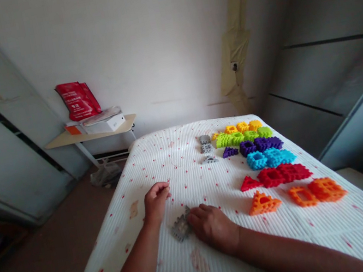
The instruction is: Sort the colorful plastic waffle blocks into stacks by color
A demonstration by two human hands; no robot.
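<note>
Grey blocks [181, 228] are seen on the white cover [147, 161], just beside the right hand [213, 225]; their long axis is slanted from near left to far right. Their far right end is partly hidden by its fingers, so whether they are grasped cannot be told. The left hand [156, 202] is curled; its palm is hidden, its hold unclear. Both forearms are cut off.

White red-spotted cover [157, 159] | grey blocks [205, 139] | coloured blocks [295, 172], yellow row [255, 125] farthest, orange row [328, 189] nearest
</note>
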